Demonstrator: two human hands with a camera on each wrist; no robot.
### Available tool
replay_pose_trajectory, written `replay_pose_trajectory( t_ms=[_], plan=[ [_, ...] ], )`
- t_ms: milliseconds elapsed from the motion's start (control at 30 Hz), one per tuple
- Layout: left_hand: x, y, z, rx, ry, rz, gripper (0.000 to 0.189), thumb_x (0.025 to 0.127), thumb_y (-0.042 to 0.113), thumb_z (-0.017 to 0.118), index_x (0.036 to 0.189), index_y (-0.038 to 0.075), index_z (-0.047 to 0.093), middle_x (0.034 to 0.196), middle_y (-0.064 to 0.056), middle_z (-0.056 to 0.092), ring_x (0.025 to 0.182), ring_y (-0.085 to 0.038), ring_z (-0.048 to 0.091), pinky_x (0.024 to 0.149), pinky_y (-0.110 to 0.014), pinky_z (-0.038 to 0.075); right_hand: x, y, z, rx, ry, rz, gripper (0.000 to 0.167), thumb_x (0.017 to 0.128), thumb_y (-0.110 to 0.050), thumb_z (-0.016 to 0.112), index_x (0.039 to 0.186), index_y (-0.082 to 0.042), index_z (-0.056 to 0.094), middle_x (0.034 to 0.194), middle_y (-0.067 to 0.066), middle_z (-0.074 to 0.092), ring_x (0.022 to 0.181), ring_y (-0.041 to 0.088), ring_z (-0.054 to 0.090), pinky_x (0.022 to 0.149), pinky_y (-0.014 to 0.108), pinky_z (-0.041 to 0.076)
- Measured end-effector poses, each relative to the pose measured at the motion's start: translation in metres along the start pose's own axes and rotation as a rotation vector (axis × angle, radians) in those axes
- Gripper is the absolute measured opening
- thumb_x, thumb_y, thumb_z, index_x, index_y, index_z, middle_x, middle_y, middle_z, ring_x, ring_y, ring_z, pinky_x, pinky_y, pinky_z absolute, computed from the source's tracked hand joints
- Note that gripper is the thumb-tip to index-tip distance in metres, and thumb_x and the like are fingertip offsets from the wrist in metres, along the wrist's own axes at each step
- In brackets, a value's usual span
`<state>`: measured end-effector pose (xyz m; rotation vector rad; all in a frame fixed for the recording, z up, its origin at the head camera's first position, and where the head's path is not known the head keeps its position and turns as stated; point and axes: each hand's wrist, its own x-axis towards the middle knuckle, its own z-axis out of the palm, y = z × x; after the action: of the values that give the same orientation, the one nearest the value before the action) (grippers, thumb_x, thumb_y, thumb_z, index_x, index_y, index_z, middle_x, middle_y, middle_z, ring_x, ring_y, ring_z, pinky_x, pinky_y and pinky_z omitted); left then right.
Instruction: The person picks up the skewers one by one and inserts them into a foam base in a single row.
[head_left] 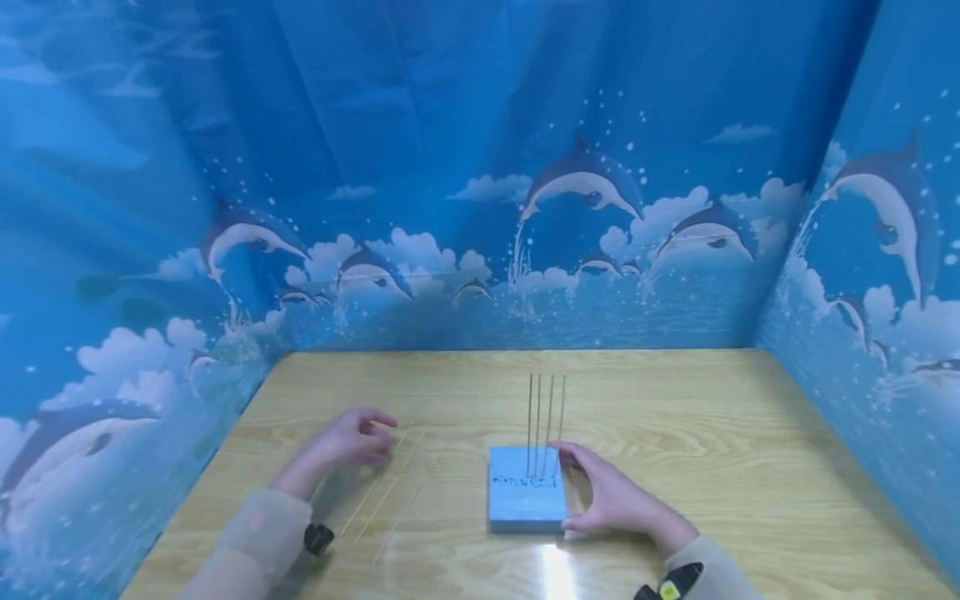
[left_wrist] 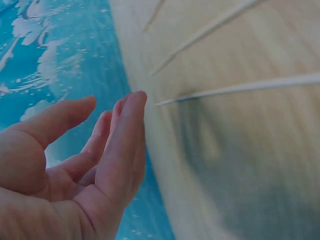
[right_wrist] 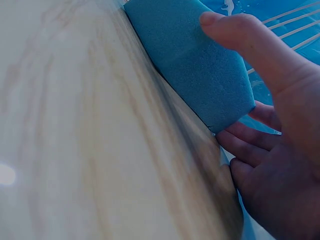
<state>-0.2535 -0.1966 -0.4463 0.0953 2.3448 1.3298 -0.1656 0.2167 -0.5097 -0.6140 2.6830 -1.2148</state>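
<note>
In the head view a blue foam block (head_left: 525, 504) lies on the table, its top dotted with small holes. Several thin sticks (head_left: 529, 417) stand upright in it. My right hand (head_left: 611, 492) holds the block by its right side, thumb at the near corner and fingers toward the far one. The right wrist view shows the thumb (right_wrist: 235, 30) against the foam block (right_wrist: 195, 75). To the left, three thin pale sticks (head_left: 389, 489) lie slantwise on the wood. My left hand (head_left: 363, 435) hovers by their far ends, fingers loosely bent, thumb apart, holding nothing.
The wood-grain table (head_left: 690, 417) is bordered at the back and sides by a blue curtain (head_left: 420, 167) printed with dolphins and clouds. Dark straps (head_left: 318, 539) sit on both wrists. Light glares on the table in front of the block.
</note>
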Motion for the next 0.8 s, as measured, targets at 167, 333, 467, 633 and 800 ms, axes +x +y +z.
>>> replay_pose_trajectory(
  t_ms=[167, 333, 467, 633, 800],
  plan=[
    [-0.001, -0.011, 0.002, 0.007, -0.038, 0.013, 0.041, 0.088, 0.004, 0.066, 0.126, -0.01, 0.054, 0.101, -0.02, 0.066, 0.081, -0.022, 0.069, 0.074, -0.038, 0.064, 0.0, 0.0, 0.0, 0.002, 0.002, 0.009, 0.115, 0.06, -0.046, 0.089, 0.151, -0.005, 0.033, 0.15, 0.016, 0.046, 0.137, 0.035, 0.046, 0.116, 0.059, 0.032],
    [-0.001, -0.015, 0.004, -0.034, -0.021, -0.004, 0.041, 0.087, 0.002, 0.065, 0.124, -0.01, 0.054, 0.1, -0.019, 0.062, 0.081, -0.022, 0.066, 0.074, -0.038, 0.064, 0.0, 0.0, 0.0, 0.005, 0.0, 0.022, 0.115, 0.059, -0.045, 0.089, 0.152, -0.006, 0.032, 0.151, 0.016, 0.045, 0.138, 0.034, 0.045, 0.117, 0.059, 0.03],
    [-0.002, -0.016, 0.006, -0.044, 0.01, -0.032, 0.04, 0.086, 0.001, 0.066, 0.123, -0.009, 0.055, 0.1, -0.018, 0.062, 0.082, -0.023, 0.065, 0.074, -0.039, 0.064, -0.001, -0.001, 0.0, 0.001, -0.002, 0.02, 0.115, 0.059, -0.044, 0.09, 0.152, -0.007, 0.032, 0.15, 0.016, 0.046, 0.137, 0.034, 0.046, 0.117, 0.06, 0.031],
    [-0.002, -0.017, 0.007, -0.049, 0.029, -0.047, 0.041, 0.084, -0.001, 0.066, 0.123, -0.009, 0.056, 0.1, -0.018, 0.063, 0.082, -0.023, 0.065, 0.075, -0.038, 0.063, 0.0, -0.002, 0.0, 0.002, -0.002, 0.026, 0.115, 0.06, -0.045, 0.09, 0.152, -0.007, 0.032, 0.15, 0.016, 0.046, 0.138, 0.034, 0.046, 0.117, 0.059, 0.03],
    [-0.001, -0.02, 0.006, -0.064, 0.023, -0.064, 0.041, 0.083, -0.003, 0.067, 0.123, -0.01, 0.055, 0.099, -0.018, 0.063, 0.081, -0.022, 0.065, 0.075, -0.037, 0.063, -0.001, -0.001, 0.0, -0.001, -0.004, 0.026, 0.116, 0.06, -0.046, 0.089, 0.152, -0.008, 0.032, 0.15, 0.016, 0.046, 0.138, 0.035, 0.046, 0.117, 0.06, 0.031]
  ],
)
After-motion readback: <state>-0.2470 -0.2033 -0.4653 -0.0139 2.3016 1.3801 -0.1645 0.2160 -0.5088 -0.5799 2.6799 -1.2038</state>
